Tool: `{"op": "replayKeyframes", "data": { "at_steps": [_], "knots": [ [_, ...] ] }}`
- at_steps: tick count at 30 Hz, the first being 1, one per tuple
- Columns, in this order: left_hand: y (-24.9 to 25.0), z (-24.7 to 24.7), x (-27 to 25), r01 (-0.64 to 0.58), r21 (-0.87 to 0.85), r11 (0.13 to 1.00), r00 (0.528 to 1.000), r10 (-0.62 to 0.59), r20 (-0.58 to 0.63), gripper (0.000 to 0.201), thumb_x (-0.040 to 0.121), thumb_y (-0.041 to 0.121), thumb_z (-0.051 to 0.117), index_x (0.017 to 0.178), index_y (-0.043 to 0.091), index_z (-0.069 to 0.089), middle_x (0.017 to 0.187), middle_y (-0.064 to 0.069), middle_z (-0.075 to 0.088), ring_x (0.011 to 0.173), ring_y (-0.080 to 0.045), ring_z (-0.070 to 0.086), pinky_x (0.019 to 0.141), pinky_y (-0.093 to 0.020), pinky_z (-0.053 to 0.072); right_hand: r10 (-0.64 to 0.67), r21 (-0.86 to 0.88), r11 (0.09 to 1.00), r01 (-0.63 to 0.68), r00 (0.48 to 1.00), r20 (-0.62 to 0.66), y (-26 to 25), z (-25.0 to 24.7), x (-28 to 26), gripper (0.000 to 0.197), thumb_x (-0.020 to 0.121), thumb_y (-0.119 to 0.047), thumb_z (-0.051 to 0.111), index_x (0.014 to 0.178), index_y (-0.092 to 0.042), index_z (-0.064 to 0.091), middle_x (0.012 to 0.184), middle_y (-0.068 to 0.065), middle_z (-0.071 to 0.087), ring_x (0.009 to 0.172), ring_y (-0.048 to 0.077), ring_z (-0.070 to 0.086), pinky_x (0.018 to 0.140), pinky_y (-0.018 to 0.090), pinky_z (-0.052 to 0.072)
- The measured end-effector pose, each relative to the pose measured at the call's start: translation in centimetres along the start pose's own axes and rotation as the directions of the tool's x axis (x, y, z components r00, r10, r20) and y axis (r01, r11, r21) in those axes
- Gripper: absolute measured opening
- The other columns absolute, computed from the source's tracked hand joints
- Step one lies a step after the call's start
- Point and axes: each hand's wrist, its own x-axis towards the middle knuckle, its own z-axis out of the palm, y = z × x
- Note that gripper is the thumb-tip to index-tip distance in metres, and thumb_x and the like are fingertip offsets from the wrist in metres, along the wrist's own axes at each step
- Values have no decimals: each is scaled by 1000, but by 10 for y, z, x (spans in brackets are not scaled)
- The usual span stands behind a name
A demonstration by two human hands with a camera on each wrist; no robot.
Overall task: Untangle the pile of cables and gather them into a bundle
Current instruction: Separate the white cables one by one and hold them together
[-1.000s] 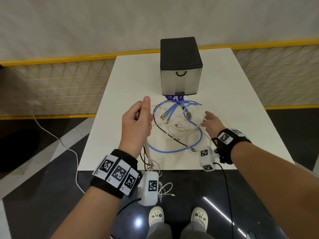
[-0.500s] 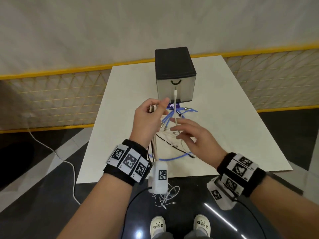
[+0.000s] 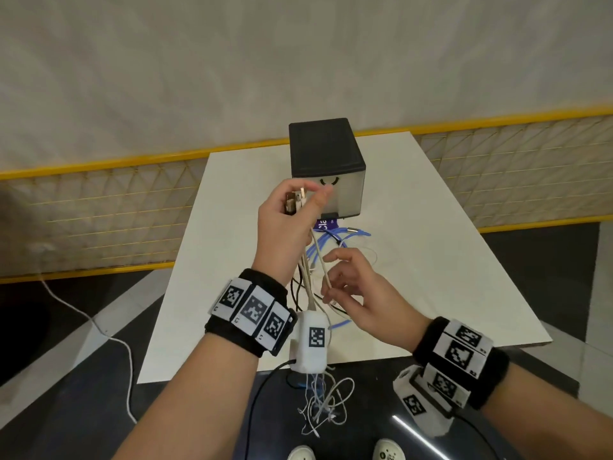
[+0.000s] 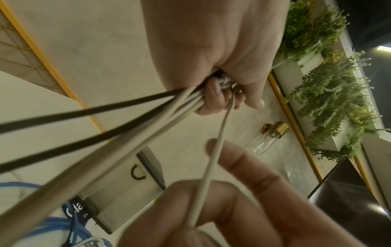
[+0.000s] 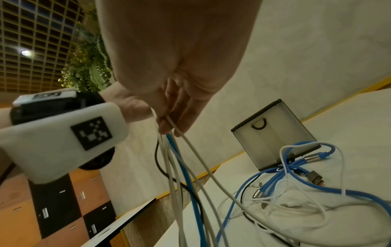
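Observation:
My left hand point(image 3: 305, 200) is raised above the white table point(image 3: 431, 260) and grips the plug ends of several white and black cables point(image 4: 118, 133). Their lengths hang down past my wrist, and loose ends point(image 3: 325, 406) dangle below the table edge. My right hand point(image 3: 331, 282) is just below and pinches one thin white cable point(image 4: 213, 158) that runs up into the left fist point(image 4: 224, 88). The right hand's fingers point(image 5: 173, 123) show that cable crossing them. A tangle of blue, white and black cables point(image 5: 296, 192) still lies on the table.
A black-topped drawer box point(image 3: 326, 161) stands behind the tangle, with a purple tag point(image 3: 323, 224) at its foot. A yellow-framed mesh fence point(image 3: 99, 200) runs behind the table. A white cord point(image 3: 109, 333) trails on the dark floor at left.
The right hand left the pile, brought a white cable's end up to the left hand, then came down along it toward me. The left hand rose with its cables.

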Motion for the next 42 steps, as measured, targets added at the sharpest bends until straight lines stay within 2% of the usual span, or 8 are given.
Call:
{"op": "replayKeyframes", "data": {
  "at_steps": [4, 12, 19, 25, 30, 35, 38, 42],
  "knots": [
    [1, 0, 2, 23, -130, 991, 999, -28, -40, 32, 85, 48, 66, 95, 17, 67, 56, -3, 45, 46, -13, 38, 44, -20, 34, 35, -95, 995, -26, 995, 89, 5, 1, 2, 11, 100, -11, 43, 106, -12, 52, 79, -10, 61, 77, 9, 61, 78, 25, 50],
    [17, -23, 13, 106, -300, 948, 994, -93, 57, 4, 97, 21, 61, 96, 19, 65, 61, 2, 45, 44, -9, 32, 40, -18, 28, 293, -124, 955, -270, 926, 238, 31, -14, -12, 39, 100, -39, 33, 79, -9, 49, 69, -1, 51, 64, 14, 58, 68, 25, 47],
    [2, -11, -13, 181, 525, 832, 775, -449, 444, 25, 87, 44, 70, 95, 20, 74, 62, 3, 52, 43, -9, 40, 43, -19, 33, 111, -325, 937, -125, 992, -62, 3, -48, 30, 35, 97, -33, 46, 76, -6, 55, 62, 6, 48, 59, 8, 40, 59, 27, 36],
    [2, -33, -3, 171, 227, 959, 980, -190, 64, 24, 91, 32, 69, 71, 20, 67, 61, -1, 45, 47, -13, 36, 41, -20, 32, 240, -442, 866, -236, 970, -46, 24, -89, 28, 25, 100, -26, 43, 78, -21, 55, 65, -10, 51, 62, 5, 47, 65, 23, 37],
    [-20, -50, 8, 126, 406, 905, 977, -43, -207, 11, 88, 31, 72, 80, 24, 69, 59, 8, 51, 60, -19, 47, 60, -26, 38, 307, -472, 830, -297, 950, -57, 43, -96, 23, 24, 101, -22, 39, 89, -16, 59, 76, -3, 53, 71, 19, 45, 70, 21, 41],
    [-22, -15, -17, -51, 564, 824, 998, 24, 55, 68, 89, 36, 71, 147, 47, 36, 59, 5, 46, 58, -14, 47, 65, -24, 45, -16, -585, 811, -8, 999, -35, 16, -77, 60, 21, 97, -20, 52, 98, -8, 69, 77, -4, 54, 73, 15, 49, 69, 23, 36],
    [-18, 5, -16, -123, 575, 809, 978, 2, 207, 40, 90, 38, 69, 129, 30, 62, 74, 3, 63, 68, -13, 57, 68, -22, 46, -98, -661, 739, 132, 991, 89, -3, -71, 74, 18, 97, -18, 51, 96, -10, 67, 77, 0, 56, 75, 17, 49, 68, 28, 37],
    [-9, -1, -3, -107, 487, 867, 994, 94, 50, 16, 89, 34, 71, 87, 18, 71, 73, 8, 64, 60, 6, 53, 58, -6, 38, 51, -505, 863, -8, 996, 71, -11, -80, 71, 24, 101, -22, 41, 84, -15, 55, 74, 1, 53, 67, 16, 53, 63, 31, 50]
  ]
}}
